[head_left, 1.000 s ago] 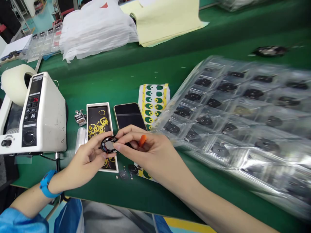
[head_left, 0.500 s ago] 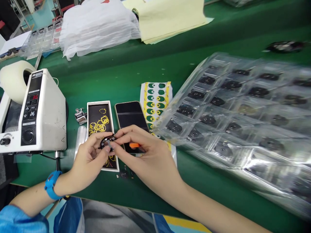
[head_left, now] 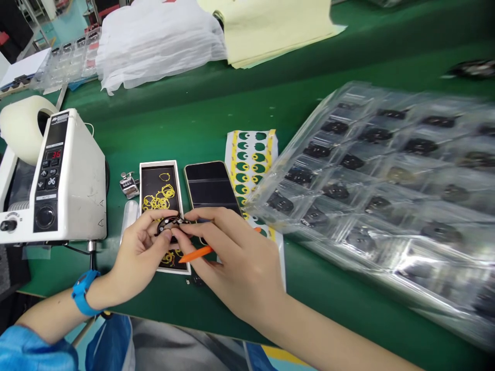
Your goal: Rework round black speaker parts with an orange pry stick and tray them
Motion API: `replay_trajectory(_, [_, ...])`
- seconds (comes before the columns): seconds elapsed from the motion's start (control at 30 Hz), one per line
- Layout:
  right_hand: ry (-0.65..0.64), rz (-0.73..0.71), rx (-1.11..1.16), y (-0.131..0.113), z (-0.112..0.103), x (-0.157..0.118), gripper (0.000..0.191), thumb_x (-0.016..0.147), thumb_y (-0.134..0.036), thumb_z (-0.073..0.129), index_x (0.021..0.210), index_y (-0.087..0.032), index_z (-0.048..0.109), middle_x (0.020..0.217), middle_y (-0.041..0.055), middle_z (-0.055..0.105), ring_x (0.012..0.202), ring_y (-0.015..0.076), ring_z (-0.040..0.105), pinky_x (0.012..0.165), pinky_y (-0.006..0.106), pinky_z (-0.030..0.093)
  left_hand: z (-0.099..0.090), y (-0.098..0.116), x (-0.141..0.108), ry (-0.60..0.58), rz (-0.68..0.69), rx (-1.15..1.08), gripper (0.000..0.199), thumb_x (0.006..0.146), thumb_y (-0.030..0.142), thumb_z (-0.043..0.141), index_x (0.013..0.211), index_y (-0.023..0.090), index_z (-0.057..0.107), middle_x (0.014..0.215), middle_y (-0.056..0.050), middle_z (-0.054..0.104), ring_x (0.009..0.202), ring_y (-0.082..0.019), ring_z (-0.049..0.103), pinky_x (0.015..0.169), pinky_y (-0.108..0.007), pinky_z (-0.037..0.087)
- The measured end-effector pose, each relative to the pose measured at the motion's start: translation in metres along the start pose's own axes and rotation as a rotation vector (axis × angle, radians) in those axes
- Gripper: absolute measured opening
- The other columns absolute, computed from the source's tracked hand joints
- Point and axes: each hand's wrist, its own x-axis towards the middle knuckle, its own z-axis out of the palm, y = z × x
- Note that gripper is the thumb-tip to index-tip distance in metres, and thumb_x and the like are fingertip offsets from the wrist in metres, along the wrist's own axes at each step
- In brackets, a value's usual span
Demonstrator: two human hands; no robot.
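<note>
Between my two hands is a small round black part with metallic spots, above the white-rimmed box. My left hand pinches its left side between thumb and fingers. At its right side are the thumb and fingertips of my right hand, which also has an orange pointed stick tucked under its fingers. The box has a black inside and holds thin yellow rings. A phone lies dark, partly under my right hand. Small dark pieces rest below the box.
A tape dispenser stands at left, beside a metal tally counter. A sticker sheet lies behind the phone. Stacked clear trays with black parts cover the right side. White sheets and yellow paper lie at the back.
My right hand has turned and dropped slightly, so the orange stick now points lower left across the box. The black part has tilted a little in my fingers.
</note>
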Motion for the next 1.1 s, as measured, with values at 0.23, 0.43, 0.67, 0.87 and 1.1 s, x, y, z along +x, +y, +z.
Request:
replay_trajectory(0.23, [0.006,0.032,0.001,0.0,0.0,0.0,0.013,0.093,-0.018,0.056,0.081,-0.021,0.052,0.084,0.0081,0.066,0.07,0.0188,0.065,0.053,0.027,0.049,0.0,0.0,0.0,0.032,-0.004,0.026,0.022,0.081,0.028,0.071,0.1,0.019,0.064,0.076,0.0,0.067,0.07,-0.014,0.064,0.068,-0.025,0.055])
replay_trajectory(0.43, [-0.156,0.222,0.248,0.004,-0.004,0.005,0.003,0.092,-0.017,0.055,0.091,-0.02,0.057,0.089,0.0053,0.062,0.073,0.0167,0.064,0.055,0.026,0.05,0.002,0.003,-0.002,-0.003,-0.036,-0.042,0.027,0.08,0.034,0.074,0.099,0.019,0.063,0.082,0.0,0.067,0.075,-0.013,0.065,0.071,-0.024,0.06])
replay_trajectory(0.67, [-0.293,0.312,0.408,0.007,-0.009,0.014,0.021,0.089,-0.012,0.051,0.071,-0.021,0.046,0.075,0.0,0.055,0.059,0.0121,0.055,0.045,0.022,0.04,-0.006,-0.003,-0.004,-0.067,0.02,0.22,0.021,0.091,0.035,0.058,0.105,0.019,0.061,0.089,-0.004,0.067,0.077,-0.015,0.065,0.073,-0.027,0.058])
replay_trajectory(0.87, [-0.084,0.037,0.247,0.006,-0.009,0.007,0.01,0.089,-0.012,0.056,0.089,-0.022,0.056,0.082,0.0045,0.065,0.073,0.0168,0.064,0.057,0.026,0.05,-0.016,0.008,0.001,-0.023,0.301,0.64,0.011,0.084,0.014,0.058,0.085,0.02,0.067,0.082,-0.003,0.065,0.077,-0.017,0.059,0.07,-0.028,0.047])
replay_trajectory(1.1, [0.109,-0.327,0.01,0.005,-0.011,-0.015,0.022,0.092,-0.012,0.052,0.095,-0.028,0.067,0.079,0.0003,0.073,0.052,0.0134,0.057,0.048,0.028,0.044,-0.012,0.012,0.007,0.061,-0.094,0.126,0.023,0.067,0.023,0.075,0.073,0.018,0.054,0.056,0.006,0.056,0.05,-0.009,0.051,0.051,-0.02,0.042])
